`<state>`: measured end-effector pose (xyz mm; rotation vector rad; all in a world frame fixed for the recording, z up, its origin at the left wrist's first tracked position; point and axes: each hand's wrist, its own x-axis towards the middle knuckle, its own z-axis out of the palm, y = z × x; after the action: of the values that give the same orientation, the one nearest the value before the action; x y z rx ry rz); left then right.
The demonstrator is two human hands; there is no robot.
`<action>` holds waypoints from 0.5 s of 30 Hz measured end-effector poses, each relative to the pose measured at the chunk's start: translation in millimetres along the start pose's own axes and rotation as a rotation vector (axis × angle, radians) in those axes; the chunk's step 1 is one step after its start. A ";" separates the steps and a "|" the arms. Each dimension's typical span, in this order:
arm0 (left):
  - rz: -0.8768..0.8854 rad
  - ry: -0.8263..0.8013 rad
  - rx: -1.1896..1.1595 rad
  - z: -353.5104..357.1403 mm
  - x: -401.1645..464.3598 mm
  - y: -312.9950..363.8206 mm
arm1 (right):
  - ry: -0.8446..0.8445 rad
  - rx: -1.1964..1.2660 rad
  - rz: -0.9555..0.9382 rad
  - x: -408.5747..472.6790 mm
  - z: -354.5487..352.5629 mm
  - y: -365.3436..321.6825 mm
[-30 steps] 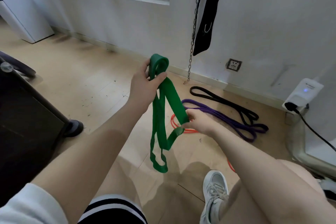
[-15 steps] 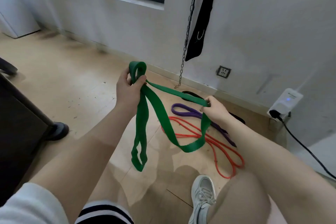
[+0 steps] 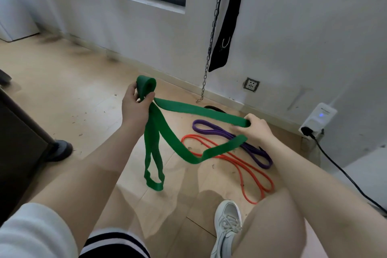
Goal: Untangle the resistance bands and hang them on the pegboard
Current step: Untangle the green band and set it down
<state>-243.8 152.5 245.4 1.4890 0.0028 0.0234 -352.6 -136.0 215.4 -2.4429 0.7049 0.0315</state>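
Observation:
A wide green resistance band [image 3: 201, 110] stretches between both hands above the floor. My left hand [image 3: 136, 109] pinches a folded bunch of it, with a short loop sticking up and a longer loop hanging down. My right hand [image 3: 256, 130] grips another fold of the same band, pulled out to the right. On the wooden floor below lie a purple band [image 3: 216, 130], a thin red band [image 3: 253, 176] and a black band [image 3: 213, 108], mostly hidden behind the green one. No pegboard is in view.
A chain [image 3: 211, 44] and a black strap [image 3: 226, 27] hang on the white wall ahead. A wall socket [image 3: 252, 84] and a white plugged-in device [image 3: 318, 119] with a black cable sit at right. A dark furniture leg [image 3: 60, 150] stands left. My white shoe [image 3: 228, 224] is below.
My right hand has drawn its fold of the green band up and out to the right, spreading the bunch apart. The view has shifted, showing the red band fully.

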 end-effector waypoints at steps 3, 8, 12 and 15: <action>0.014 0.028 0.050 -4.3 3.2 -2.5 | -0.261 -0.213 -0.098 -1.4 -0.6 8.0; 0.037 -0.030 0.109 -1.6 -0.2 -5.7 | -0.176 -0.444 -0.181 -2.5 9.8 14.2; 0.040 -0.100 0.079 5.8 -8.2 0.4 | -0.274 -0.443 -0.060 -3.6 24.6 15.8; 0.073 -0.224 0.081 14.1 -17.6 12.3 | -0.340 -0.186 -0.117 -8.5 30.8 -3.5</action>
<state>-261.3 139.1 258.6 1.5655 -0.2343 -0.0860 -354.0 -112.7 193.4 -2.5597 0.4227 0.4744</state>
